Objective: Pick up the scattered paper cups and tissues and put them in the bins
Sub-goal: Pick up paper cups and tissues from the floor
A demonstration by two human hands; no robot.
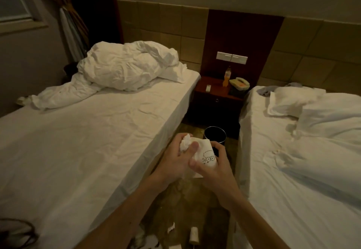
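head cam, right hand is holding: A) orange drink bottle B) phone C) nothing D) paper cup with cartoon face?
D: the right hand curls its fingers round a white paper cup printed with a cartoon face, while the left hand holds a crumpled tissue.

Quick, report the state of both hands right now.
Left hand: fingers curled round a crumpled tissue.
Right hand: fingers gripping the printed paper cup.

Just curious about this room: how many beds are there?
2. The left bed and the right bed, either side of the bin; more may lie outside view.
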